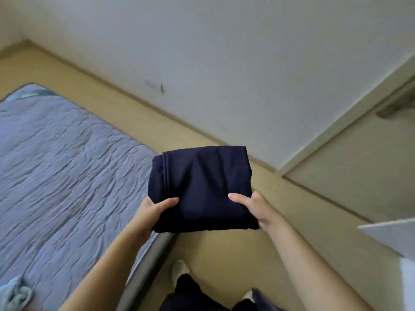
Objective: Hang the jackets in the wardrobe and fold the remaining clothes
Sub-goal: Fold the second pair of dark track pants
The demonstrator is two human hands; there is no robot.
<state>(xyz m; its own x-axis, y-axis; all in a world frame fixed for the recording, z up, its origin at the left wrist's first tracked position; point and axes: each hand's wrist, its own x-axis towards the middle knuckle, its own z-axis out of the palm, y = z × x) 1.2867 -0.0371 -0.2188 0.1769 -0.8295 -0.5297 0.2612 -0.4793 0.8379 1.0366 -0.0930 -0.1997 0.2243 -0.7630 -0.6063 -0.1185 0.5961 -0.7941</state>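
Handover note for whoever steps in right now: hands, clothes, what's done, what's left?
Left hand: gripping the near left edge of the folded dark navy fabric garment, thumb on top.
Right hand: gripping its near right edge, thumb on top.
The garment is held in the air, over the corner of the quilted lilac-grey mattress and the tan floor.
Done: this piece is folded into a compact square.
Left: set it down. A crumpled light blue cloth lies unfolded on the mattress, near left. No jackets in view.
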